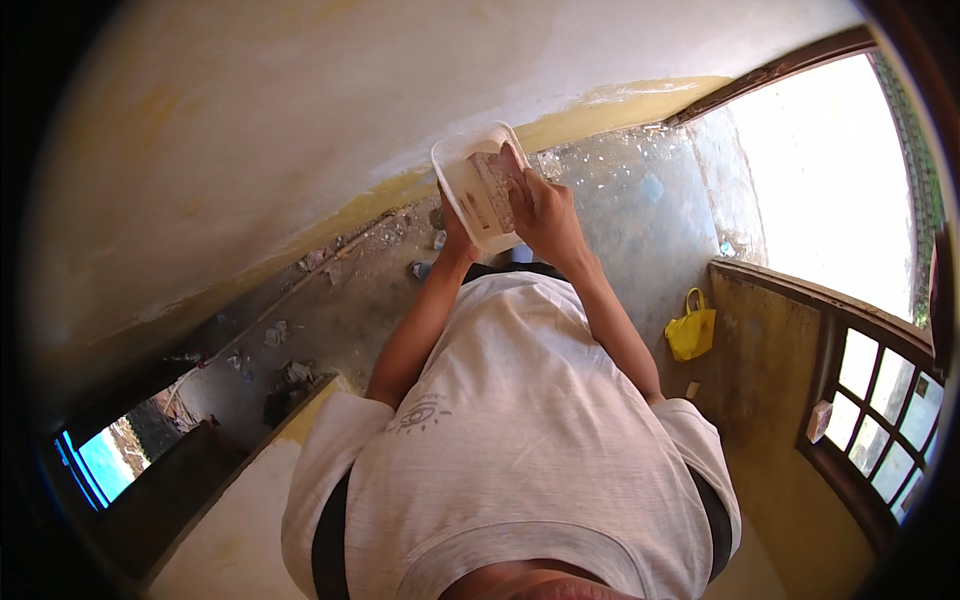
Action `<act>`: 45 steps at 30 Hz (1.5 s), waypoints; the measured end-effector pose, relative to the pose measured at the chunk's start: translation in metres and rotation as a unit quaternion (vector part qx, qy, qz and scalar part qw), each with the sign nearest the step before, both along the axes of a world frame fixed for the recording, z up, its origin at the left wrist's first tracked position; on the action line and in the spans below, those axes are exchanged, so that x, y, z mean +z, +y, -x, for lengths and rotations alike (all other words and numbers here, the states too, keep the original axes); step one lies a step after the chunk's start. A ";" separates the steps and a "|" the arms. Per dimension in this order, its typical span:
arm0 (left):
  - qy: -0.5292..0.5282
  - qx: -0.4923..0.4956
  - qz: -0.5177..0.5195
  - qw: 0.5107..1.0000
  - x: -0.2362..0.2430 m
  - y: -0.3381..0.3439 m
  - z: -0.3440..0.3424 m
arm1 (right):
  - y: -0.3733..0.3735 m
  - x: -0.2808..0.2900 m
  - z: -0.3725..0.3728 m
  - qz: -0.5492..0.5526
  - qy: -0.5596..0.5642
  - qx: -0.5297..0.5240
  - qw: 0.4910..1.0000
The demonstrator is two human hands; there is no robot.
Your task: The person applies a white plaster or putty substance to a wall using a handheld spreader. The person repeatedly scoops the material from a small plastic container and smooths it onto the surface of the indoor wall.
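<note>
In front of my chest, my left hand (457,232) is closed on the side of a whitish, see-through plastic tub (447,152). My right hand (548,222) grips a wide paintbrush (490,178), its head inside the tub near the inner wall. Most of the brush handle is covered by my fingers. Pale residue coats the tub's inside; how much liquid it holds I cannot tell. The tub is tilted, its opening facing up toward me.
A wall (330,110), whitish with yellow patches low down, rises close ahead and to the left. Debris (300,372) and a long thin pole (290,292) lie along its foot. A yellow bag (690,326) stands right, by a low wall. Beyond are a bright doorway and a barred window (880,415).
</note>
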State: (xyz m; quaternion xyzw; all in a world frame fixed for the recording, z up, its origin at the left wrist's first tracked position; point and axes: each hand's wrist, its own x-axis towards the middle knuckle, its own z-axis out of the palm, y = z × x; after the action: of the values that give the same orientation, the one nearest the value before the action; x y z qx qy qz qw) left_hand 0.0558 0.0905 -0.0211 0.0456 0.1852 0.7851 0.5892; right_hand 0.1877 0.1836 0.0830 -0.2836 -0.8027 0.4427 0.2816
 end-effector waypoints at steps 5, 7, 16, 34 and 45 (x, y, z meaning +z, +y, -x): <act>-0.041 -0.027 -0.048 0.998 0.019 0.004 -0.004 | 0.005 0.003 -0.005 -0.006 0.028 -0.049 0.998; -0.019 -0.021 -0.009 1.000 0.015 0.004 -0.003 | 0.006 0.002 -0.003 -0.014 0.026 -0.065 0.997; 0.082 0.011 0.121 0.989 0.027 0.017 -0.006 | 0.021 -0.012 -0.004 -0.012 -0.023 0.018 1.000; 0.368 0.025 0.020 0.929 0.054 0.052 -0.012 | 0.043 0.012 -0.033 0.490 0.408 -0.093 0.765; 0.015 0.013 0.023 1.000 0.045 -0.015 0.041 | 0.122 0.223 0.043 -0.129 0.274 -0.273 0.913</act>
State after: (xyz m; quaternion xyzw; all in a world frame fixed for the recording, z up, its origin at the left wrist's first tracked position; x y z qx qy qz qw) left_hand 0.0143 0.0753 0.0239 0.0417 0.2123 0.7876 0.5769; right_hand 0.1451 0.3057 0.3063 -0.3206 -0.6358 0.3010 0.6343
